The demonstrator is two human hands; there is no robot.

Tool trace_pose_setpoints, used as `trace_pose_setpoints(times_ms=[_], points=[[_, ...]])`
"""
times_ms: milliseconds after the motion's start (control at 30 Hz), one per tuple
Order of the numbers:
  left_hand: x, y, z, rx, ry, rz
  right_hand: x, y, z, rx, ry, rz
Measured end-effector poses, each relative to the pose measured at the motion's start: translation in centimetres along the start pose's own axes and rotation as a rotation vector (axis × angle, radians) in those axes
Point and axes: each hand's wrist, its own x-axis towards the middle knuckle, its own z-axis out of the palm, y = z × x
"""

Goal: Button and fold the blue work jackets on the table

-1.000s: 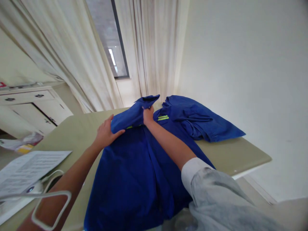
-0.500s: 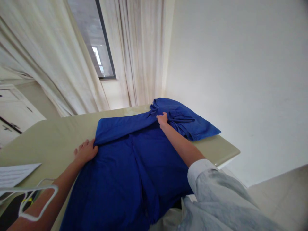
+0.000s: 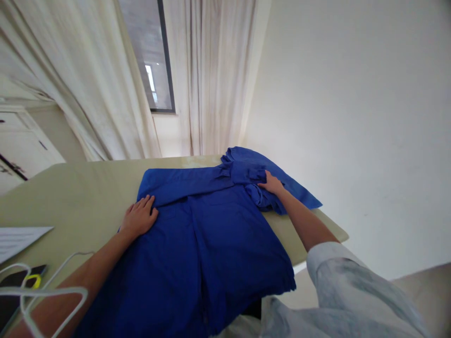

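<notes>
A dark blue jacket [image 3: 169, 263] lies spread over the table, its front opening running down the middle and its lower part hanging past the near edge. One sleeve [image 3: 197, 180] is laid crosswise along the far side, and more cloth is bunched at the right end. My left hand [image 3: 139, 217] rests flat on the left edge of the jacket, fingers stretched out. At the far right, my right hand [image 3: 273, 184] pinches the end of the crosswise sleeve over the bunched cloth; its fingertips are partly hidden.
The pale green table [image 3: 88, 188] has a cut-off corner at far left. A printed sheet [image 3: 24, 239], a dark phone-like slab [image 3: 10, 291] and a white cable [image 3: 66, 263] lie at the left. Beyond stand curtains [image 3: 211, 80], a white cabinet [image 3: 28, 145] and a wall [image 3: 345, 117].
My right hand has moved right along the sleeve to its end, and the sleeve lies straighter across. My left hand has shifted onto the jacket's edge with its fingers flat.
</notes>
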Motion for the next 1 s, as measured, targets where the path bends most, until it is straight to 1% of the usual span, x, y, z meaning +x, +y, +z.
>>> trace_pose_setpoints(times_ms=[100,133,167,200,267,300,333,367,400,433,467,500,533,567,600,633,667,700,733,767,800,900,967,1000], points=[[-0.3,0.3,-0.5,-0.018,0.016,-0.018,0.3,-0.1,-0.4,0.042,0.135,0.033],[-0.3,0.5,-0.7,-0.023,0.015,-0.024,0.9,-0.4,-0.9,0.070,0.196,0.039],[-0.4,0.6,-0.8,-0.028,0.012,-0.032,1.7,-0.9,-1.5,0.147,0.276,0.047],[-0.4,0.7,-0.9,-0.033,0.011,-0.039,2.7,-1.6,-2.1,0.278,0.365,0.055],[-0.4,0.9,-1.0,-0.045,0.020,-0.042,4.6,-4.2,-3.3,0.658,0.523,0.033],[-0.5,1.0,-1.1,-0.054,0.031,-0.042,5.2,-6.2,-3.6,0.856,0.565,-0.008],[-0.5,1.0,-1.2,-0.064,0.045,-0.040,5.4,-8.5,-3.6,1.021,0.566,-0.068],[-0.7,1.0,-1.4,-0.076,0.062,-0.035,5.2,-11.1,-3.2,1.116,0.511,-0.151],[-0.9,1.1,-1.6,-0.090,0.083,-0.028,4.4,-13.9,-2.5,1.161,0.402,-0.237],[-1.1,1.2,-1.9,-0.105,0.111,-0.021,3.2,-16.8,-1.4,1.169,0.236,-0.315],[-1.2,1.3,-2.2,-0.125,0.144,-0.017,1.6,-19.5,0.0,1.142,0.010,-0.398],[-1.4,1.4,-2.6,-0.153,0.179,-0.018,-0.2,-21.9,1.7,1.086,-0.246,-0.484],[-1.4,1.5,-3.0,-0.194,0.212,-0.026,-2.2,-23.8,3.4,1.058,-0.374,-0.527],[-1.3,1.7,-3.4,-0.259,0.239,-0.047,-4.0,-25.3,5.1,1.032,-0.459,-0.552],[-1.1,1.8,-3.8,-0.352,0.256,-0.090,-5.7,-26.1,6.8,0.980,-0.570,-0.593],[-0.7,1.8,-4.1,-0.467,0.255,-0.160,-7.0,-26.4,8.2,0.900,-0.668,-0.656],[-0.1,1.9,-4.3,-0.580,0.239,-0.247,-7.9,-26.3,9.3,0.809,-0.727,-0.714],[0.5,1.8,-4.5,-0.674,0.214,-0.337,-8.5,-25.8,10.1,0.709,-0.754,-0.766],[1.2,1.8,-4.6,-0.737,0.186,-0.416,-8.7,-25.2,10.6,0.611,-0.740,-0.804],[2.0,1.8,-4.6,-0.763,0.161,-0.474,-8.6,-24.4,10.9,0.528,-0.690,-0.825],[2.7,1.8,-4.5,-0.760,0.145,-0.504,-8.2,-23.7,11.0,0.455,-0.624,-0.835],[4.3,2.1,-4.0,-0.745,0.100,-0.486,-6.5,-21.8,10.5,0.294,-0.397,-0.822],[5.1,2.7,-3.6,-0.782,0.058,-0.459,-5.2,-20.5,10.1,0.191,-0.278,-0.747],[5.4,3.0,-3.4,-0.810,0.043,-0.447,-4.6,-19.8,10.0,0.138,-0.245,-0.685]])
